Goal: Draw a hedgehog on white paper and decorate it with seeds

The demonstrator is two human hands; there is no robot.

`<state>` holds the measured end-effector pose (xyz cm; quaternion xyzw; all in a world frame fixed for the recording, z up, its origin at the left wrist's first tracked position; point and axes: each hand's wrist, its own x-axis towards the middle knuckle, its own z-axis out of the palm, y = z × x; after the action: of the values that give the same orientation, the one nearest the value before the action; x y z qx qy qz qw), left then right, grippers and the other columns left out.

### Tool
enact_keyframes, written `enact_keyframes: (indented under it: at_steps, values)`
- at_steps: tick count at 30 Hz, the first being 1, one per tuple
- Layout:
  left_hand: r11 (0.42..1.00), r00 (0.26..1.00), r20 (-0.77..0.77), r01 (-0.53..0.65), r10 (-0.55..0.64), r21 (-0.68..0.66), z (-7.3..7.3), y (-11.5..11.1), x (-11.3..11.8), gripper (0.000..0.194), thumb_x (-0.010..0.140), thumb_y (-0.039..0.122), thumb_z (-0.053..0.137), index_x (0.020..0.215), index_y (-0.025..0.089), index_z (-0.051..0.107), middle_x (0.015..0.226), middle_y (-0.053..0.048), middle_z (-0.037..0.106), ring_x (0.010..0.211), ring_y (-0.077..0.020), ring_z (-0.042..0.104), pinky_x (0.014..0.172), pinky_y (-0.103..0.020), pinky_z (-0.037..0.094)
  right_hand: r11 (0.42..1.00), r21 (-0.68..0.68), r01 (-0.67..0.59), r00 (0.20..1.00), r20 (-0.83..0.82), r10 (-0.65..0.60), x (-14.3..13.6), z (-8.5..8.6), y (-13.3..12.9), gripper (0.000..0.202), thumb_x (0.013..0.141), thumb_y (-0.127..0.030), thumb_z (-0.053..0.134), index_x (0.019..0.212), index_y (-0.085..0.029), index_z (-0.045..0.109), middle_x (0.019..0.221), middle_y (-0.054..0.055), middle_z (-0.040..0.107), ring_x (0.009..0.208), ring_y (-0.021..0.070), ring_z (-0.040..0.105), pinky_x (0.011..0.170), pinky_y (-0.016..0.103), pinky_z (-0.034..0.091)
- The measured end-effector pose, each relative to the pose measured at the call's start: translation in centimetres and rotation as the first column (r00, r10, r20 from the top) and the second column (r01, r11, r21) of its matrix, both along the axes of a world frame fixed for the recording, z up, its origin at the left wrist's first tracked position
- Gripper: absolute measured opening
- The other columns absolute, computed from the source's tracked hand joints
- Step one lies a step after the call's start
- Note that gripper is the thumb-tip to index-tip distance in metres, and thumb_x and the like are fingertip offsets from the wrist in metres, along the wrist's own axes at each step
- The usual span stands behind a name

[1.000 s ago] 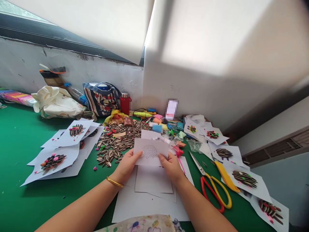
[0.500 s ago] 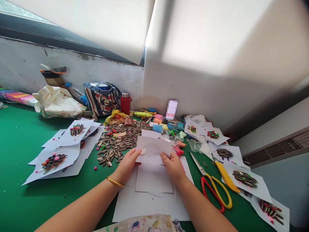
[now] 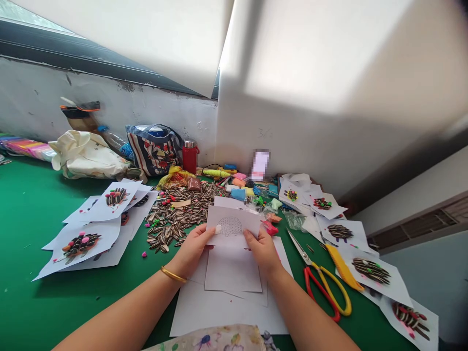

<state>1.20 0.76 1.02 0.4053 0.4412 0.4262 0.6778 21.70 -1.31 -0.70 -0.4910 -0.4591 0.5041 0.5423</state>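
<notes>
A white paper card [image 3: 225,214] with a printed outline of a rounded, spiky animal is held up over the table by both hands. My left hand [image 3: 197,244] pinches its left edge, thumb on top, beside a small whitish lump [image 3: 218,229] at the drawing's left end. My right hand [image 3: 263,249] grips the right edge the same way. The fingers behind the card are mostly hidden. Below it lie a blank card [image 3: 233,273] and larger white sheets [image 3: 204,317]. Past the card spreads a heap of striped sunflower seeds [image 3: 183,209].
Scissors [image 3: 318,278] with red and yellow handles lie right of my hands, near a yellow comb-like strip [image 3: 343,268]. Seed-decorated cards lie at left [image 3: 80,243] and right [image 3: 376,273]. Colored clay [image 3: 239,194], a red bottle [image 3: 189,156] and bags [image 3: 155,151] stand along the wall.
Almost nothing differs. The held card has shifted very slightly, with both hands keeping their grip on its edges.
</notes>
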Motion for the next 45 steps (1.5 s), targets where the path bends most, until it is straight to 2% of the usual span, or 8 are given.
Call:
enact_keyframes:
  at_steps: [5, 9, 12, 15, 18, 27, 33, 45]
  values:
    - [0.998, 0.992, 0.110, 0.065, -0.061, -0.028, 0.4, -0.1, 0.0, 0.048, 0.073, 0.045, 0.075, 0.111, 0.017, 0.068, 0.103, -0.010, 0.074, 0.081, -0.0222, 0.068, 0.066, -0.029, 0.050, 1.000, 0.004, 0.004, 1.000, 0.025, -0.004, 0.0, 0.4, -0.1, 0.045, 0.082, -0.051, 0.065, 0.113, -0.019, 0.068, 0.089, 0.004, 0.069, 0.072, 0.0178, 0.058, 0.061, 0.027, 0.046]
    - [0.999, 0.998, 0.053, 0.047, -0.047, 0.003, 0.2, 0.0, 0.0, 0.049, 0.073, 0.049, 0.074, 0.108, 0.016, 0.066, 0.103, -0.011, 0.073, 0.084, -0.0228, 0.068, 0.068, -0.029, 0.051, 1.000, 0.019, 0.015, 1.000, 0.025, -0.015, 0.1, 0.6, -0.1, 0.045, 0.081, -0.052, 0.066, 0.111, -0.019, 0.069, 0.092, 0.005, 0.070, 0.079, 0.0195, 0.060, 0.067, 0.029, 0.049]
    - [0.990, 0.999, 0.003, -0.036, 0.036, 0.133, 0.0, 0.1, 0.0, 0.052, 0.076, 0.049, 0.072, 0.116, 0.018, 0.059, 0.101, -0.009, 0.071, 0.087, -0.0212, 0.067, 0.072, -0.029, 0.051, 0.999, 0.015, 0.035, 0.999, 0.013, -0.035, 0.1, 0.4, 0.0, 0.046, 0.081, -0.052, 0.067, 0.112, -0.018, 0.068, 0.089, 0.005, 0.070, 0.078, 0.0194, 0.061, 0.068, 0.030, 0.049]
    - [0.931, 0.985, -0.068, -0.128, 0.160, 0.342, -0.1, -0.1, 0.0, 0.060, 0.075, 0.041, 0.074, 0.128, 0.024, 0.051, 0.095, -0.004, 0.070, 0.084, -0.0182, 0.064, 0.076, -0.029, 0.049, 0.998, -0.011, 0.056, 0.998, 0.001, -0.056, 0.0, 0.3, 0.0, 0.047, 0.081, -0.052, 0.066, 0.112, -0.017, 0.067, 0.081, 0.004, 0.070, 0.073, 0.0189, 0.062, 0.068, 0.031, 0.050]
    - [0.875, 0.937, -0.236, -0.122, 0.257, 0.468, -0.3, -0.2, -0.1, 0.041, 0.074, 0.037, 0.075, 0.112, 0.024, 0.067, 0.094, -0.004, 0.070, 0.078, -0.0172, 0.060, 0.074, -0.028, 0.046, 0.998, -0.006, 0.067, 0.997, -0.025, -0.068, -0.2, 0.5, -0.1, 0.045, 0.081, -0.052, 0.066, 0.111, -0.019, 0.067, 0.087, 0.005, 0.071, 0.077, 0.0200, 0.064, 0.072, 0.033, 0.052]
    - [0.882, 0.921, -0.241, -0.181, 0.308, 0.436, -0.8, 0.0, -0.2, 0.025, 0.071, 0.039, 0.077, 0.089, 0.022, 0.078, 0.093, -0.007, 0.074, 0.085, -0.0231, 0.064, 0.080, -0.034, 0.049, 0.998, -0.051, 0.042, 0.998, -0.047, -0.044, -0.6, 0.5, -0.5, 0.048, 0.079, -0.053, 0.067, 0.111, -0.018, 0.067, 0.095, 0.008, 0.072, 0.076, 0.0197, 0.064, 0.065, 0.030, 0.051]
    - [0.857, 0.905, -0.259, -0.184, 0.339, 0.481, -0.3, -0.2, -0.2, 0.023, 0.074, 0.040, 0.074, 0.089, 0.022, 0.077, 0.092, -0.007, 0.073, 0.086, -0.0235, 0.064, 0.080, -0.034, 0.050, 1.000, -0.023, 0.021, 0.999, -0.032, -0.022, -0.6, 0.8, -0.6, 0.048, 0.080, -0.053, 0.067, 0.113, -0.017, 0.066, 0.095, 0.009, 0.072, 0.079, 0.0204, 0.064, 0.067, 0.031, 0.051]
    - [0.879, 0.910, -0.239, -0.217, 0.340, 0.424, 0.3, -0.2, 0.0, 0.025, 0.073, 0.042, 0.075, 0.083, 0.019, 0.074, 0.079, -0.004, 0.071, 0.073, -0.0188, 0.061, 0.068, -0.029, 0.049, 0.999, -0.036, 0.037, 0.999, -0.037, -0.038, -0.6, 0.9, -0.7, 0.045, 0.080, -0.053, 0.068, 0.108, -0.017, 0.066, 0.094, 0.008, 0.072, 0.075, 0.0191, 0.063, 0.067, 0.030, 0.050]
